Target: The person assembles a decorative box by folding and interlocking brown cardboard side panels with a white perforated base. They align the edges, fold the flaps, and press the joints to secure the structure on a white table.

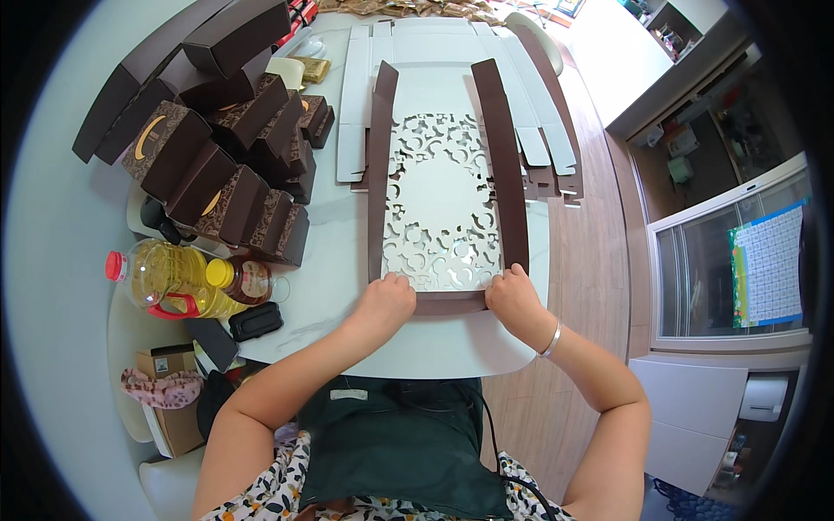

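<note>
A partly folded dark brown cardboard box [508, 187] lies in front of me, its white inner face cut through with a lacy pattern. Both long sides stand up, and so does the short near side. At the near left corner my left hand [393, 295] is closed with its fingers gripping the cardboard. My right hand [514, 297] pinches the near right corner in the same way. The far end has no raised wall between the two long sides.
Flat unfolded box sheets [434, 42] lie stacked behind. Finished brown boxes [234, 139] pile up at the left. Nearer stand an oil jug [165, 276], a yellow-capped bottle [248, 280] and a black case [256, 321]. The white table [417, 352] ends close to my apron.
</note>
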`<action>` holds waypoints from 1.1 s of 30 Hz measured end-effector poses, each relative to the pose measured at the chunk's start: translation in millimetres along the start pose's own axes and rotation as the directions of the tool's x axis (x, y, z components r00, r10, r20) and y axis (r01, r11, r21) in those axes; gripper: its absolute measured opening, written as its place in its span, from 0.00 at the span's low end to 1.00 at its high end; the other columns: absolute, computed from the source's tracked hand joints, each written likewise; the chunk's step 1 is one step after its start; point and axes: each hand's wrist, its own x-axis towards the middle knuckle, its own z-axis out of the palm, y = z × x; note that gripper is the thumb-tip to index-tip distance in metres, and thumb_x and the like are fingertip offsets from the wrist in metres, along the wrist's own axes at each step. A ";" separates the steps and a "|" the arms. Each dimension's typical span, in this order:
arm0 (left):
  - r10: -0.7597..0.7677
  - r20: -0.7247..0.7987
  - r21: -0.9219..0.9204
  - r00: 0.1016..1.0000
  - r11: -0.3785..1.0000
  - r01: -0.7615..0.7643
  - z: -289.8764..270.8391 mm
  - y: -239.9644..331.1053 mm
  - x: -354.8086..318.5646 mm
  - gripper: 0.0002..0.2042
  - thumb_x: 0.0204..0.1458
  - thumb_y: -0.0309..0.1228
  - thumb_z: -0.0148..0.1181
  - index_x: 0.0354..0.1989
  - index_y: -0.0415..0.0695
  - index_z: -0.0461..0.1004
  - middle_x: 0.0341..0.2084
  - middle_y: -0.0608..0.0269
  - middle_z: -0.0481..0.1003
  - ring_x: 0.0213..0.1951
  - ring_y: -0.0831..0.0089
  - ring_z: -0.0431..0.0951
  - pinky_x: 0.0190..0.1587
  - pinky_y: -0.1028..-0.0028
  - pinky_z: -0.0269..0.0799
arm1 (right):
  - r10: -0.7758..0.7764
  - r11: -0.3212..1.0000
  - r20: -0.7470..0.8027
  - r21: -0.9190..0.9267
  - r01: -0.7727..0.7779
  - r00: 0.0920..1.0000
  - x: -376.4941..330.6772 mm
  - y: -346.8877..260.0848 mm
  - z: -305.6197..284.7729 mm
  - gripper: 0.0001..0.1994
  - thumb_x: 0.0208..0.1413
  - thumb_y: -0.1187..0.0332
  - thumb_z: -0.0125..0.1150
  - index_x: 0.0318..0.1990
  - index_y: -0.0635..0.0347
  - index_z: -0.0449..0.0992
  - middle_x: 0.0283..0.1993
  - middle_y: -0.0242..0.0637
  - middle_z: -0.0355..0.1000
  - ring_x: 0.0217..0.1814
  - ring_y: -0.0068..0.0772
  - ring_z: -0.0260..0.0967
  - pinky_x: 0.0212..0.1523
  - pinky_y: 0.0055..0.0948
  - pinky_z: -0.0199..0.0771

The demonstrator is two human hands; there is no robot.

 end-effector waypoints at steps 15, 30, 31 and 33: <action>-0.001 -0.163 0.179 0.987 0.983 0.031 -24.1 -3.6 -20.5 0.02 0.37 0.28 0.61 0.20 0.47 0.74 0.23 0.66 0.67 0.36 0.67 0.68 0.43 0.70 0.60 | 0.000 0.987 -0.170 0.158 0.027 0.985 -9.0 4.0 9.4 0.02 0.45 0.72 0.64 0.28 0.55 0.78 0.24 0.31 0.71 0.29 0.34 0.73 0.35 0.32 0.64; -0.302 -0.039 -0.431 0.953 0.865 0.256 -65.3 -31.3 -40.4 0.40 0.36 0.38 0.78 0.63 0.55 0.69 0.65 0.50 0.61 0.72 0.51 0.49 0.73 0.49 0.41 | 0.082 0.793 -0.102 0.609 -0.003 0.991 43.8 -59.2 -46.9 0.18 0.44 0.67 0.70 0.44 0.58 0.74 0.39 0.38 0.71 0.46 0.40 0.73 0.43 0.39 0.75; -0.329 -0.102 -0.565 0.939 0.796 0.217 -55.3 -36.3 -45.6 0.39 0.42 0.36 0.73 0.67 0.51 0.65 0.66 0.46 0.58 0.70 0.53 0.56 0.68 0.55 0.55 | 0.130 0.767 -0.171 0.642 0.011 0.977 53.2 -69.8 -47.1 0.17 0.44 0.69 0.69 0.43 0.60 0.74 0.39 0.38 0.70 0.44 0.41 0.72 0.42 0.38 0.75; -0.624 0.077 -0.857 0.777 0.357 0.372 -31.8 -32.8 -59.0 0.35 0.44 0.36 0.71 0.63 0.44 0.67 0.62 0.42 0.64 0.59 0.54 0.69 0.56 0.59 0.68 | 0.152 0.693 -0.229 0.718 0.061 0.962 68.0 -90.4 -50.3 0.16 0.43 0.70 0.69 0.42 0.60 0.74 0.38 0.38 0.70 0.43 0.40 0.71 0.42 0.38 0.75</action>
